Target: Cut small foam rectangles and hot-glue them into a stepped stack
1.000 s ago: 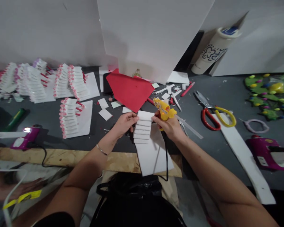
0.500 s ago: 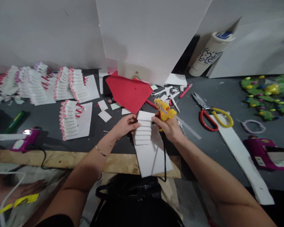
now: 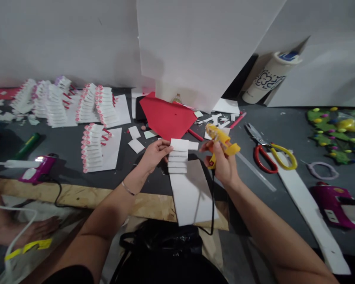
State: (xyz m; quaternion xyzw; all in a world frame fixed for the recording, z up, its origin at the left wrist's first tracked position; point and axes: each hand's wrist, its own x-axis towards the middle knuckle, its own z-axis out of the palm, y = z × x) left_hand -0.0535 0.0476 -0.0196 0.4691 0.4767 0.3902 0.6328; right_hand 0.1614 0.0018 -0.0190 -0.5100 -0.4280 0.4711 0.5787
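My left hand (image 3: 154, 157) pinches the left edge of a stepped stack of white foam-board strips (image 3: 178, 157). The top strip lies flat, and a narrow white piece (image 3: 193, 146) sticks out to its right. Below the stack a white board (image 3: 192, 193) reaches over the table's front edge. My right hand (image 3: 223, 161) is wrapped round a yellow hot glue gun (image 3: 219, 136), whose tip points up and left, apart from the strips. A dark cord hangs from the gun. Beyond the stack lies a red sheet (image 3: 167, 118).
Red-and-yellow scissors (image 3: 268, 156) and a long white strip (image 3: 309, 207) lie at right, near a purple power strip (image 3: 340, 205). A white tumbler (image 3: 268, 79) leans at the back. Finished-looking stepped pieces (image 3: 92, 148) stand left. Another person's hand (image 3: 38, 230) rests at lower left.
My right hand has drawn the glue gun away to the right from the strips. A narrow white piece now shows beside the top strip. My left hand still holds the stack's edge.
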